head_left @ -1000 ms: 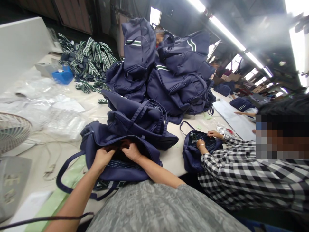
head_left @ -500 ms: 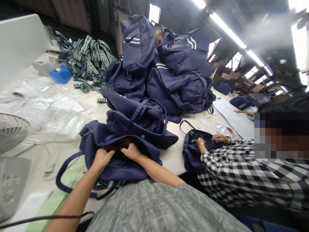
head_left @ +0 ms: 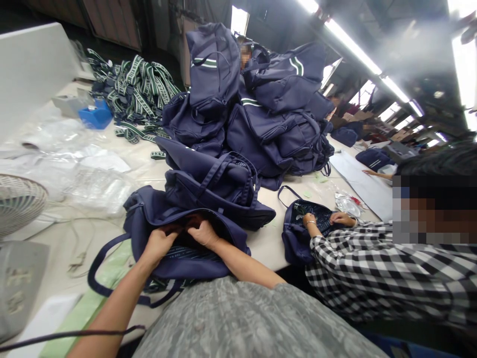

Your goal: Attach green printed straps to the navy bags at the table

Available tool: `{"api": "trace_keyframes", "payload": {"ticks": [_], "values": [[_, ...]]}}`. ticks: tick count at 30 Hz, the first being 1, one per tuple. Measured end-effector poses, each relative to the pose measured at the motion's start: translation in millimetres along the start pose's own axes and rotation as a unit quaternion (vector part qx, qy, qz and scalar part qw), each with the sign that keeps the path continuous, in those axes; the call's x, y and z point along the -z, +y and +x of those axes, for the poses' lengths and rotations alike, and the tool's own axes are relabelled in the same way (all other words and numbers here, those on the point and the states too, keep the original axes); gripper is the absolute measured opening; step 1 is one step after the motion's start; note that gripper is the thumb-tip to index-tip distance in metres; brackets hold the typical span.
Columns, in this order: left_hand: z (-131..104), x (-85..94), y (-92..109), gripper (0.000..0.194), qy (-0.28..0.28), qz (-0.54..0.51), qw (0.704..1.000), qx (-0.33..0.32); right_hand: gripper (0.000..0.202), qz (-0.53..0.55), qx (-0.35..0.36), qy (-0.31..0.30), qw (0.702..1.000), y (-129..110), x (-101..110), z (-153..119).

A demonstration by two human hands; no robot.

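Note:
A navy duffel bag (head_left: 201,271) lies unzipped on the table right in front of me, its printed dark lining (head_left: 190,254) showing through the opening. My left hand (head_left: 162,243) reaches into the mouth from the left, fingers bent and drawn together. Close beside it, my right hand (head_left: 203,233) is also inside, its fingers curled in a pinch. Shadow hides the fingertips of both hands, so what they grip is unclear. One bag handle (head_left: 97,266) loops out over the table on the left. More navy bags (head_left: 212,184) rest against the far side of this one.
A tall pile of navy bags (head_left: 261,119) rises behind. Green-and-white straps (head_left: 137,89) heap beside a blue box (head_left: 95,115). Plastic wrapping (head_left: 97,189) and a fan (head_left: 20,204) are at left. On the right, a co-worker in a checked shirt (head_left: 357,268) handles a smaller bag (head_left: 298,243).
My hands stay almost in the same place inside the bag. The co-worker's far hand has shifted slightly down at the small bag's edge.

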State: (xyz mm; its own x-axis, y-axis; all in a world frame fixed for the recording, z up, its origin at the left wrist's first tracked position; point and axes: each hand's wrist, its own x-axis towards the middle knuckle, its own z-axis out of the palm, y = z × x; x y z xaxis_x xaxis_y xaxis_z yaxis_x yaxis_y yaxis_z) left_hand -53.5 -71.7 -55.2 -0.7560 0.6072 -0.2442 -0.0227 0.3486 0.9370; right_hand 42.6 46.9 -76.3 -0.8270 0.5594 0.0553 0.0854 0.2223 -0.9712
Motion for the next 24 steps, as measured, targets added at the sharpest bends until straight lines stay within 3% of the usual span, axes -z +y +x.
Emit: {"api": "trace_keyframes", "payload": {"ticks": [4,13,17,24], "values": [[-2.1,1.0,1.5,0.03,-0.007,-0.008,1.0,0.0,0.031,0.035,-0.003,0.001,0.999,2.4,-1.0,0.3],[-5.1,0.2,3.2,0.028,0.041,-0.039,0.998,0.03,0.032,0.063,-0.058,0.007,0.996,10.0,-6.5,0.7],[-3.0,-1.0,0.1,0.03,0.029,-0.121,0.991,0.056,0.035,0.061,-0.092,0.047,0.993,11.2,-12.0,-0.9],[-2.0,-1.0,0.3,0.037,-0.003,-0.28,0.948,0.149,0.019,0.195,-0.129,0.044,0.971,7.1,-19.7,-2.6]]}}
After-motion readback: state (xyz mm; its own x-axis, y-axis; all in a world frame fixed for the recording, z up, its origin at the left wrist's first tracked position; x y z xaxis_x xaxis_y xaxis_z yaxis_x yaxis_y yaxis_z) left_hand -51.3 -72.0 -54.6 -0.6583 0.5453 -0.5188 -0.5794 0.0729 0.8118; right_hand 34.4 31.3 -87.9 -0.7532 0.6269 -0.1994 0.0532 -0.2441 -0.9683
